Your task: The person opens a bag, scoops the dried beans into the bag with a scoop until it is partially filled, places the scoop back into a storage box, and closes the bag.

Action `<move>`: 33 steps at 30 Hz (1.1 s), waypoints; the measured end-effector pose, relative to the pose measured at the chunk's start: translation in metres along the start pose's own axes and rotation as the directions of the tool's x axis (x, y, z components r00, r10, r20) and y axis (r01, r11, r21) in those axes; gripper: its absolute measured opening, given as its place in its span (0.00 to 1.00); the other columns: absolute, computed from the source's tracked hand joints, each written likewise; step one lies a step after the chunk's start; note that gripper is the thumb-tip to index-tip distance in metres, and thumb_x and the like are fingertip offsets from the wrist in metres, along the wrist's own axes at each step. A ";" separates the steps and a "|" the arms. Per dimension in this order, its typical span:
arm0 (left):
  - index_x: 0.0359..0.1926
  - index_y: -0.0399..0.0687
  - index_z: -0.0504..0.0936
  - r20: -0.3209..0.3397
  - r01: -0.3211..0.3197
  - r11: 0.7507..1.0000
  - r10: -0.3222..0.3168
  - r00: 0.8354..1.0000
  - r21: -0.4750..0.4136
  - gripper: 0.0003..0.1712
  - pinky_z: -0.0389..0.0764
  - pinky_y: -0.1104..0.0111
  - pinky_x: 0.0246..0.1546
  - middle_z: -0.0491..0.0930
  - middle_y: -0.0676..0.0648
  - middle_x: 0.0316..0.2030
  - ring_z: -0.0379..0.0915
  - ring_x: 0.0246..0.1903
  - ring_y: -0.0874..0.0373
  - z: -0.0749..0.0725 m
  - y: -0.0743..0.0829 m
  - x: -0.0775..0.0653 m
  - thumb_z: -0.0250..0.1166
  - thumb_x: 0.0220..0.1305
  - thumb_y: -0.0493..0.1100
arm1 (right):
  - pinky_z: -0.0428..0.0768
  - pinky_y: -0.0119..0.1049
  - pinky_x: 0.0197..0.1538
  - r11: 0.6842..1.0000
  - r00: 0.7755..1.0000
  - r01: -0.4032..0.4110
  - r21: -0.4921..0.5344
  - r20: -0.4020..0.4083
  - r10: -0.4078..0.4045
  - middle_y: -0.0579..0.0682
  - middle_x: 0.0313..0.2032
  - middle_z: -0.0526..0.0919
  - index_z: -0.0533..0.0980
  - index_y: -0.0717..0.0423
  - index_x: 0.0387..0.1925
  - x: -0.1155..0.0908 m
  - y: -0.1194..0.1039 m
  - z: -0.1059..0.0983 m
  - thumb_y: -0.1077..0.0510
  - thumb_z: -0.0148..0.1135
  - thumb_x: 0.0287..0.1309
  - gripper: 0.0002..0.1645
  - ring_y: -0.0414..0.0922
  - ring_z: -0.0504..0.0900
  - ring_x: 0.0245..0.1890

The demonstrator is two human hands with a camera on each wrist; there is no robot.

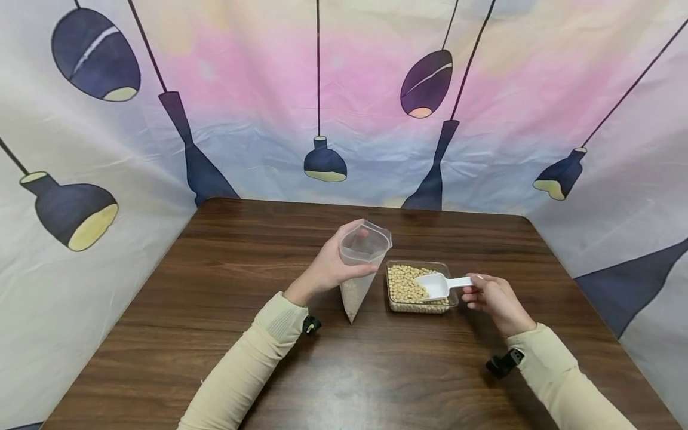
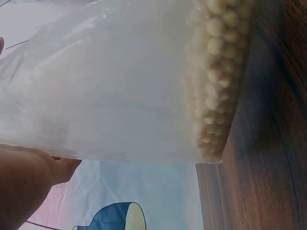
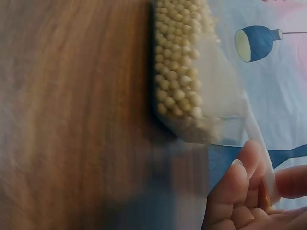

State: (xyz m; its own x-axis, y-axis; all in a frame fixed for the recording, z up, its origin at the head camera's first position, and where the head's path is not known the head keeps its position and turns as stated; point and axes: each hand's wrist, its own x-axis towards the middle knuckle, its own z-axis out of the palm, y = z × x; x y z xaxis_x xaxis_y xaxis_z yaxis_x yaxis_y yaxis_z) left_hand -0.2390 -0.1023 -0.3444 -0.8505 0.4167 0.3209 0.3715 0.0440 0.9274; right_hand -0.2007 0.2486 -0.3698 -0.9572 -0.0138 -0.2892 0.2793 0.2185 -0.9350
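My left hand (image 1: 329, 261) grips a translucent plastic bag (image 2: 120, 86) near its top, mouth spread wide. Pale round beans (image 2: 218, 91) fill the lower part of the bag, whose pointed bottom corner hangs down. To its right, a clear rectangular container (image 1: 419, 309) is full of the same beans (image 1: 403, 285). A white scoop (image 1: 434, 286) lies over the right half of the container, its blade down at the beans. My right hand (image 1: 495, 301) pinches the scoop's handle (image 3: 256, 139) between thumb and fingers.
Everything stands on a dark brown wooden table (image 1: 242, 251). A fabric backdrop (image 1: 258, 119) printed with hanging lamps surrounds its back and sides. Both wrists wear a small black device (image 1: 504, 363) over beige sleeves (image 1: 559, 376).
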 end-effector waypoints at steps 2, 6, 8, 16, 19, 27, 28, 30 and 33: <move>0.73 0.48 0.57 -0.008 0.009 1.000 -0.009 1.000 0.002 0.52 0.76 0.58 0.53 0.70 0.43 0.61 0.69 0.58 0.48 -0.002 0.001 -0.001 0.75 0.51 0.35 | 0.80 0.33 0.38 1.000 1.000 -0.007 0.026 0.024 0.006 0.46 0.33 0.77 0.52 0.74 0.69 0.002 0.002 0.003 0.54 0.38 0.77 0.32 0.37 0.78 0.31; 0.73 0.49 0.57 -0.014 0.018 1.000 -0.018 1.000 -0.002 0.52 0.77 0.57 0.52 0.69 0.44 0.61 0.69 0.58 0.47 -0.005 0.003 -0.002 0.75 0.51 0.35 | 0.79 0.34 0.39 0.998 0.999 -0.014 0.055 0.043 0.012 0.46 0.34 0.76 0.53 0.72 0.69 0.003 0.004 0.006 0.54 0.38 0.77 0.31 0.38 0.77 0.32; 0.73 0.49 0.57 -0.012 0.017 1.000 -0.017 1.000 0.002 0.52 0.77 0.57 0.52 0.70 0.44 0.61 0.69 0.58 0.48 -0.006 0.004 -0.001 0.75 0.51 0.36 | 0.78 0.33 0.38 0.997 0.999 -0.018 0.077 0.040 0.015 0.45 0.33 0.76 0.52 0.72 0.69 0.003 0.005 0.004 0.54 0.37 0.77 0.31 0.38 0.77 0.32; 0.73 0.48 0.56 -0.008 0.034 0.999 -0.034 0.999 0.022 0.52 0.76 0.58 0.53 0.70 0.45 0.62 0.70 0.57 0.48 -0.004 0.003 -0.004 0.75 0.51 0.37 | 0.74 0.32 0.37 0.976 0.995 -0.083 0.203 0.076 0.069 0.43 0.32 0.75 0.50 0.69 0.69 0.001 0.011 -0.009 0.55 0.33 0.77 0.29 0.38 0.74 0.32; 0.73 0.47 0.56 -0.014 0.037 0.999 -0.036 0.999 0.023 0.52 0.76 0.58 0.54 0.70 0.43 0.62 0.70 0.57 0.47 -0.003 0.002 -0.006 0.76 0.50 0.36 | 0.74 0.32 0.38 0.955 0.991 -0.105 0.277 0.107 0.078 0.43 0.31 0.75 0.55 0.63 0.65 0.000 0.013 -0.013 0.54 0.34 0.77 0.23 0.39 0.74 0.32; 0.73 0.47 0.57 -0.015 0.030 0.999 -0.030 0.999 0.022 0.52 0.76 0.57 0.53 0.69 0.41 0.62 0.70 0.58 0.45 -0.002 0.003 -0.007 0.75 0.51 0.35 | 0.74 0.32 0.39 0.856 0.987 -0.116 0.504 0.153 0.043 0.45 0.31 0.76 0.67 0.51 0.49 -0.008 0.004 -0.025 0.53 0.37 0.77 0.12 0.40 0.74 0.31; 0.73 0.47 0.57 -0.015 0.031 0.999 -0.031 0.999 0.023 0.52 0.76 0.57 0.53 0.69 0.41 0.62 0.70 0.57 0.45 -0.002 0.002 -0.007 0.75 0.51 0.35 | 0.75 0.32 0.39 0.848 0.988 -0.109 0.518 0.152 0.034 0.45 0.31 0.76 0.68 0.51 0.48 -0.010 0.002 -0.026 0.53 0.38 0.76 0.12 0.40 0.74 0.31; 0.73 0.48 0.57 -0.018 0.036 0.999 -0.036 0.999 0.029 0.52 0.76 0.58 0.53 0.70 0.42 0.62 0.70 0.57 0.46 -0.001 0.001 -0.008 0.76 0.51 0.36 | 0.75 0.32 0.38 0.835 0.988 -0.094 0.542 0.155 0.010 0.46 0.32 0.75 0.69 0.51 0.47 -0.013 -0.004 -0.027 0.52 0.39 0.76 0.12 0.40 0.74 0.32; 0.73 0.49 0.57 -0.020 0.039 0.999 -0.039 0.999 0.030 0.52 0.76 0.58 0.52 0.71 0.43 0.61 0.70 0.57 0.47 0.001 0.000 -0.008 0.76 0.51 0.38 | 0.75 0.32 0.38 0.814 0.986 -0.071 0.577 0.162 -0.029 0.47 0.32 0.75 0.72 0.51 0.46 -0.018 -0.015 -0.029 0.52 0.41 0.76 0.12 0.41 0.74 0.32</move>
State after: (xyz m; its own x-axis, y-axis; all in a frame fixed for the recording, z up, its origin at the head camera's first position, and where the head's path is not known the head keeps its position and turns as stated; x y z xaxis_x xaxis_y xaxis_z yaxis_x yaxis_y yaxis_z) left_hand -0.2320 -0.1051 -0.3474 -0.8715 0.3964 0.2885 0.3486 0.0871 0.9332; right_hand -0.1894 0.2744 -0.3448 -0.9399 -0.1778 -0.2915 0.3390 -0.3843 -0.8587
